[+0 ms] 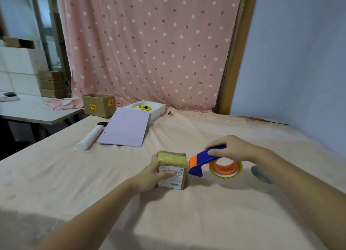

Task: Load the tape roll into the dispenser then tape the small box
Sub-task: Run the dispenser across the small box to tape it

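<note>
On pink cloth [187, 221], mid-table: box [172, 170], labelled, yellowish tape across top, gripped by left hand [151, 176], thumb on label. Just right, nose at box's top edge: dispenser [203, 160], blue and orange, handle clasped by right hand [231, 148]; roll [225, 168] seated on orange hub. Farther back: purple board [124, 129], paper tube [89, 137], scissors [102, 123], white tray [157, 109], open carton [98, 104].

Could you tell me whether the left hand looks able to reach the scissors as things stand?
Probably not right away: the left hand is holding the small box, and the scissors lie far across the table beside the paper roll. The cloth between looks bare, so nothing blocks the way once it lets go.
</note>
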Motion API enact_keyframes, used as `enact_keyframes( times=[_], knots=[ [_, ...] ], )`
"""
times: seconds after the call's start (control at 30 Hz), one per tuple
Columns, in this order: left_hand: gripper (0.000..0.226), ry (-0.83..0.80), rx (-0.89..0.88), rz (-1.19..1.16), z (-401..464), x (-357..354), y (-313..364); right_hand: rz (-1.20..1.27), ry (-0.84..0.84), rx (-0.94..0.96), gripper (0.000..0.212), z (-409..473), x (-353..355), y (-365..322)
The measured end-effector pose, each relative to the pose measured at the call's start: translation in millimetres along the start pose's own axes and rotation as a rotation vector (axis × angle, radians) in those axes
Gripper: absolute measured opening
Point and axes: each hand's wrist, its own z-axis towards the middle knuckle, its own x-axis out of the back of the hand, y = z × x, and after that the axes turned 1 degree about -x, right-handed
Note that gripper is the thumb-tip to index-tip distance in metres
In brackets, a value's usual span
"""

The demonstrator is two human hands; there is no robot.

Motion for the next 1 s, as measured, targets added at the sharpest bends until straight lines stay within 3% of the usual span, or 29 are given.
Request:
enact_keyframes(
  times=[0.2,0.47,0.8,1.0],
  knots=[
    [0.056,0.013,-0.002,0.029,-4,1,1,0.05,-0.003,0.029,0.047,3,1,-13],
    [0.052,0.071,0.004,0.072,-8,-7,-2,0.118,0.017,0.034,0.029,18,0,-18],
    [0.054,0.099,0.031,0.125,-8,-8,1,0.035,-0.001,0.077,0.022,23,-25,-31],
    [0.041,0.115,0.058,0.155,-8,-7,-2,0.174,-0.058,-0.085,0.015,21,-15,-10]
  ],
)
